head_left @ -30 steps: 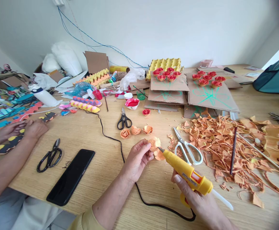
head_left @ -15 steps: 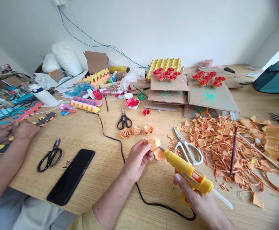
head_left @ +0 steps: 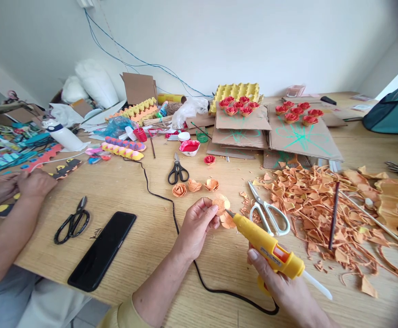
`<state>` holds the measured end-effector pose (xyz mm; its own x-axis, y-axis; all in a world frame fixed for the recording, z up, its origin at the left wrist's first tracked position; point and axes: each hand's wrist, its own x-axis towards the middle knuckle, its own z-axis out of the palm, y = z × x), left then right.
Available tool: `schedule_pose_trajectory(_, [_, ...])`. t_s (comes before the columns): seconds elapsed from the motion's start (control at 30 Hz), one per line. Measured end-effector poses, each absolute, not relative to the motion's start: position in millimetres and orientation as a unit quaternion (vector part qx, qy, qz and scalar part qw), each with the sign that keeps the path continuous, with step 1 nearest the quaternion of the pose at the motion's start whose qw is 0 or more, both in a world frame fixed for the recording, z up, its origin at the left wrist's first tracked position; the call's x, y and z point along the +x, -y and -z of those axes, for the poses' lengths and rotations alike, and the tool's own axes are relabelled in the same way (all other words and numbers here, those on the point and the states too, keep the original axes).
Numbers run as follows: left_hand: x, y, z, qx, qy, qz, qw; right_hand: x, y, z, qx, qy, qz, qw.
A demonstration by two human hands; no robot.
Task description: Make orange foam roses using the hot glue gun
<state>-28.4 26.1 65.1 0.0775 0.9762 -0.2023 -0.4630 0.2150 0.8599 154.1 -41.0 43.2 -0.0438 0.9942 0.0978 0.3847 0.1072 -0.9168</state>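
Between thumb and fingers, my left hand pinches an orange egg-carton flower piece. My right hand is wrapped around the handle of a yellow glue gun, whose dark nozzle tip is at the lower right edge of the piece. A clear glue stick juts from the gun's back. Just below the held piece, another orange petal piece lies on the table. Behind my left hand sit several orange flowers, one a curled rose. White-handled scissors lie open beside the gun.
At left, a co-worker's hands hold something dark. Nearby lie a phone and black scissors. More black scissors, a red paint bowl and cardboard with red flowers stand behind. Orange scraps cover the right; a black cord crosses the front.
Almost nothing differs. The held flower piece has shifted very slightly right and turned a little at the nozzle; both hands keep their grip.
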Motion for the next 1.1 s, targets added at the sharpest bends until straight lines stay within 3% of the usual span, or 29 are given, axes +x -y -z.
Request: schedule_pose_trajectory(1.1, [-34, -28, -54, 0.544, -0.426, -0.496, 0.526, 155, 44, -41, -0.605, 0.536, -0.399, 0.434])
